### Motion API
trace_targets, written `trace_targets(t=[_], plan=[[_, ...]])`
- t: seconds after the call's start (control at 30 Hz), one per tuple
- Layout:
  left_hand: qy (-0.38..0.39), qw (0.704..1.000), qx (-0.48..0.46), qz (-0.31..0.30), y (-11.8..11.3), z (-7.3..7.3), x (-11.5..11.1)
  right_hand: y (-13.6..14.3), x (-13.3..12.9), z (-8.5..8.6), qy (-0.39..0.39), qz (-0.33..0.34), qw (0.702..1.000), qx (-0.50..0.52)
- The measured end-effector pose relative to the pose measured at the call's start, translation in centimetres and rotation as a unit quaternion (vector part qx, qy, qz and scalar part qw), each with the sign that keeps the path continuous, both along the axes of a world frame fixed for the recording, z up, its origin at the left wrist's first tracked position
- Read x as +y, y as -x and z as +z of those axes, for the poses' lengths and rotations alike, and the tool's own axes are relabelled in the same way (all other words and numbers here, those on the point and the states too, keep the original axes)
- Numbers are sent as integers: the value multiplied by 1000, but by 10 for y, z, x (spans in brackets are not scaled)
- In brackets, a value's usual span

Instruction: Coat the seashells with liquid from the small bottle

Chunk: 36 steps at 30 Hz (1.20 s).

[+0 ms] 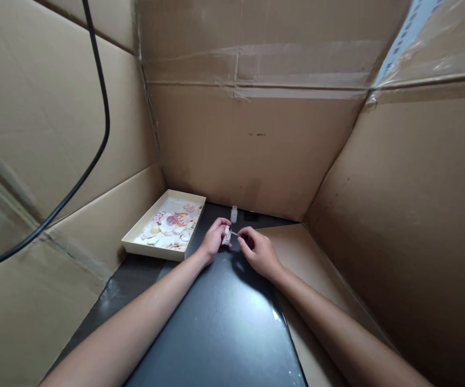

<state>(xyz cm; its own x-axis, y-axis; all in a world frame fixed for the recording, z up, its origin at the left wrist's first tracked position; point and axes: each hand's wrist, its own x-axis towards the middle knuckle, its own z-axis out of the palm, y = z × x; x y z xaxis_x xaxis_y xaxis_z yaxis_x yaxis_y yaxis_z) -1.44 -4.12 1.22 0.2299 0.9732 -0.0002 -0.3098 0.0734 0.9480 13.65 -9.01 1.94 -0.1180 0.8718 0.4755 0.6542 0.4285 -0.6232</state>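
Observation:
My left hand (215, 239) is closed round a small seashell (227, 235) with a speckled white and brown surface. My right hand (258, 250) pinches a thin stick-like applicator (235, 234), whose narrow end points left and reaches the shell. Its other end is hidden by the fingers, so I cannot tell its exact kind. Both hands are above the dark table (216, 322). Just beyond them stands a small whitish bottle (234, 214), upright. A dark flat piece (251, 216) lies to the bottle's right.
To the left, a cream tray (154, 250) holds several seashells (171, 220). Cardboard walls (236, 134) enclose the table at the back and both sides. A cardboard sheet (297, 247) lies on the right. A black cable (106, 107) hangs at the upper left.

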Motion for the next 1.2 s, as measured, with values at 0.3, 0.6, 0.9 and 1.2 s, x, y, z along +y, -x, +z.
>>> trace_targets(t=[0.3,0.6,0.9,1.2], plan=[[35,997,-61,-32,-12,0,20,-1,18,-8,-6,-22,998,66],[52,994,-87,-33,-10,-1,21,-2,17,-9,7,-34,999,29],[41,996,-81,-15,-12,-2,21,-2,13,-6,-7,-17,1000,23],[33,996,-81,-13,-12,-3,20,-3,13,-7,-11,-32,999,15]])
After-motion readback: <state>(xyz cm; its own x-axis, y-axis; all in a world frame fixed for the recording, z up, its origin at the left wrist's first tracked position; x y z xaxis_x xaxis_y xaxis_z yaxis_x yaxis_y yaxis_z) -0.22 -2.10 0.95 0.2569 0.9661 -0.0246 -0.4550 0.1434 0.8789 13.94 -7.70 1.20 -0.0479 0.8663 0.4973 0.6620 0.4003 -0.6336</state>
